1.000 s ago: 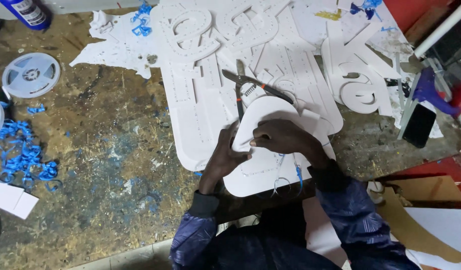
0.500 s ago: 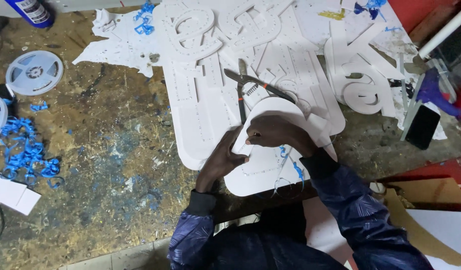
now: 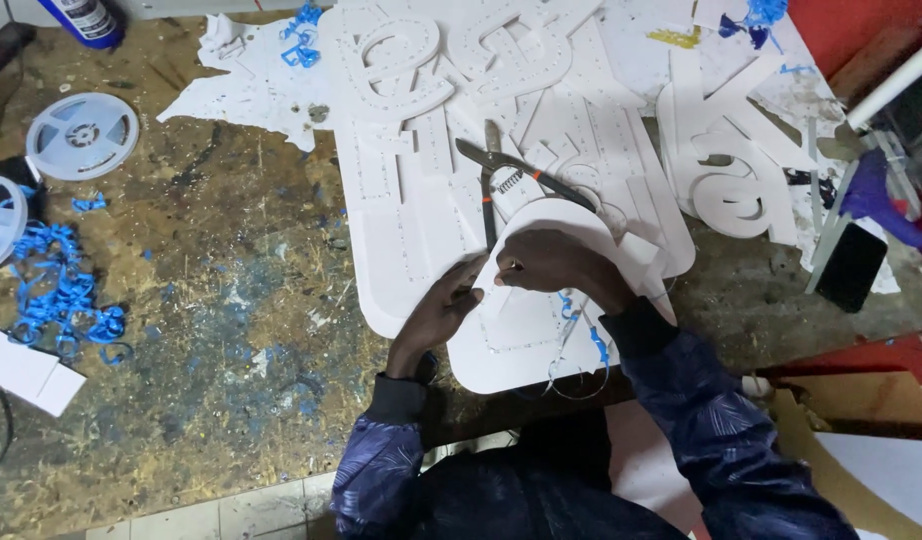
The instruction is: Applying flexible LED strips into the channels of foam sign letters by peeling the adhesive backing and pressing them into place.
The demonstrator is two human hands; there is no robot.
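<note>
Panel: white, round-topped cut plastic sign piece [image 3: 541, 330], lying flat at the near edge of the workbench, partly over a larger white perforated sheet [image 3: 411, 220].
Axis: long axis runs from the person's body away toward the far side; the rounded end points away, the broad squared end points toward the person.
Left hand [image 3: 443, 312]: fingers curled on the panel's left edge, pinching something small; what it is cannot be told.
Right hand [image 3: 556, 268]: closed over the panel's upper middle, fingertips meeting those of the left hand; grip narrow, contents hidden.
Wire: thin strand with blue tags [image 3: 579, 330], trailing from under the right hand across the panel and looping off its near edge.
Handling note: judged fine fingertip work; best done with the panel kept flat and steady, both hands close together, and the trailing strand kept from snagging.
Pliers: dark spring-loaded hand tool with orange mark [image 3: 511, 185], lying open just beyond the panel, untouched.
Letters: white cut-out sign shapes [image 3: 726, 170], to the right and far side.
Reels: two white round spools [image 3: 81, 135], well apart at the left.
Scraps: blue curled film peelings [image 3: 66, 300], near the reels.
Bench: stained, paint-spattered worktop [image 3: 231, 350].
</note>
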